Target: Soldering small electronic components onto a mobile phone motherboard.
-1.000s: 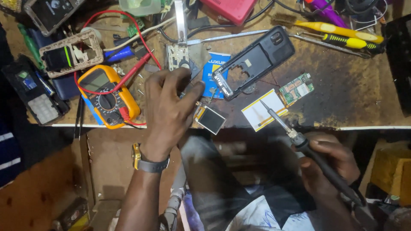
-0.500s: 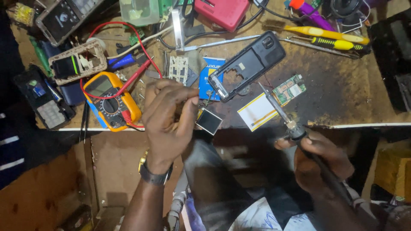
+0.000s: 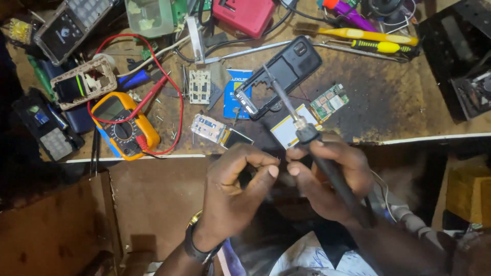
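My right hand (image 3: 327, 179) grips the black handle of a soldering iron (image 3: 307, 134), just below the table's front edge. The iron's thin metal tip points up over a black phone housing (image 3: 286, 69). My left hand (image 3: 232, 197) hovers beside it, thumb and forefinger pinched together close to my right fingertips. Whether something tiny sits in that pinch is not visible. A green circuit board (image 3: 330, 102) and a white-and-yellow flat piece (image 3: 284, 132) lie just beyond my right hand. A small display module (image 3: 217, 130) lies beyond my left.
A yellow multimeter (image 3: 125, 127) with red leads sits at the left, near a beige phone frame (image 3: 84, 82) and a dark handset (image 3: 48, 135). Yellow screwdrivers (image 3: 371, 37), a red box (image 3: 245, 15) and a clear container (image 3: 148, 15) line the back. A black box (image 3: 458, 51) stands at the right.
My left hand has left the table and drawn back to my right hand, fingers pinched. My right hand has lifted the soldering iron, so its tip now lies over the phone housing.
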